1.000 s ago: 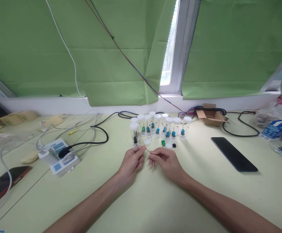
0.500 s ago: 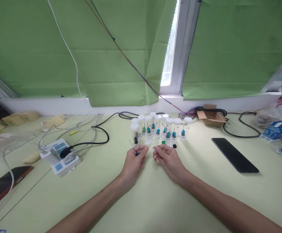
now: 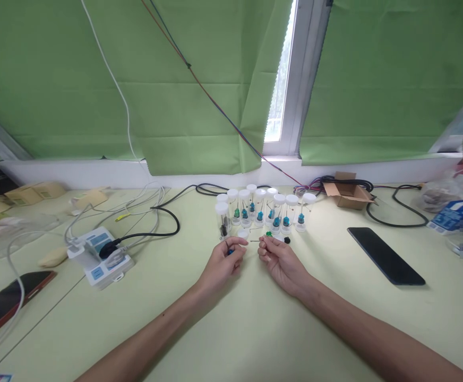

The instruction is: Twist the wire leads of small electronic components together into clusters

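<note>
My right hand (image 3: 280,261) pinches a thin metal rod (image 3: 255,241), whose free end points left toward my other hand. My left hand (image 3: 221,261) is curled, thumb and forefinger slightly parted at the tips, around a small blue part (image 3: 230,252) with a thin dark stem. Just beyond both hands lie a green piece (image 3: 268,234), a black piece (image 3: 287,240) and a white round cap (image 3: 243,233). Behind them stands a cluster of clear tubes with white lids (image 3: 279,199), several holding blue pieces on thin rods; one holds a green piece.
A black phone (image 3: 386,255) lies to the right, an open cardboard box (image 3: 348,195) behind it. On the left are a white power strip (image 3: 100,257) with plugged-in cables and another phone (image 3: 12,300). Black cables (image 3: 176,220) run along the back of the table (image 3: 251,329).
My left fingertips have let go of the rod and come away from it. My right hand still holds it, having shifted slightly right. The blue part remains within my left hand.
</note>
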Tool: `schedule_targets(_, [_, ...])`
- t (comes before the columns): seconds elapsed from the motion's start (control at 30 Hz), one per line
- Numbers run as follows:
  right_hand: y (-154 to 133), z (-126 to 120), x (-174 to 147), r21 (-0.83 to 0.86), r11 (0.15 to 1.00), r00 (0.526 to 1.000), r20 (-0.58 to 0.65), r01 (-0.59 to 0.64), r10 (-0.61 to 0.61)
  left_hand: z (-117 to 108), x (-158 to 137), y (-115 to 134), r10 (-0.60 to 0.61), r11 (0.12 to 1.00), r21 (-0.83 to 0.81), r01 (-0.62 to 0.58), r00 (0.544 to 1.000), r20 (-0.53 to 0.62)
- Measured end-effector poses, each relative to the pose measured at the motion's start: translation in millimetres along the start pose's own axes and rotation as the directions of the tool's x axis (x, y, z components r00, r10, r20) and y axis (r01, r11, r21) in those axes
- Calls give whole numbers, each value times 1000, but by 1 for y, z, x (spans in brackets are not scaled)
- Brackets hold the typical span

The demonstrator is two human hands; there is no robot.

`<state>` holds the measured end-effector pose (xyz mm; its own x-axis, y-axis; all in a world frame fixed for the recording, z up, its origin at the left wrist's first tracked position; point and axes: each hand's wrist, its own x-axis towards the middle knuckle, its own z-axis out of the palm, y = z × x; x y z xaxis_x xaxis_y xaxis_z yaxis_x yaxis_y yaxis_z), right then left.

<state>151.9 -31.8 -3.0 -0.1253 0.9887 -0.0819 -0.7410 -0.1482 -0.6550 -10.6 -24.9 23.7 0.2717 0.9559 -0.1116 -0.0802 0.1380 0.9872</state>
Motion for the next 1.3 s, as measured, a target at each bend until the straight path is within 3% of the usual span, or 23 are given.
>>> schedule_targets(0.37, [1,-2,1,-55,998,1000,11,16,-15,-2,-3,-1,-6,1000,1,5,988,156])
schedule_targets(0.57, [0,-1,0,-50,999,1000,23,13,-12,-5,1,-6,61,993,82,-81,972,226])
schedule_targets(0.93, [2,3,-4,-98,995,999,31,10,-7,-1,-2,0,91,959,250,-134,980,178])
schedule_targets(1.3, [4,3,-4,-135,991,999,25,-20,23,0,-6,2,128,931,310,-191,969,211])
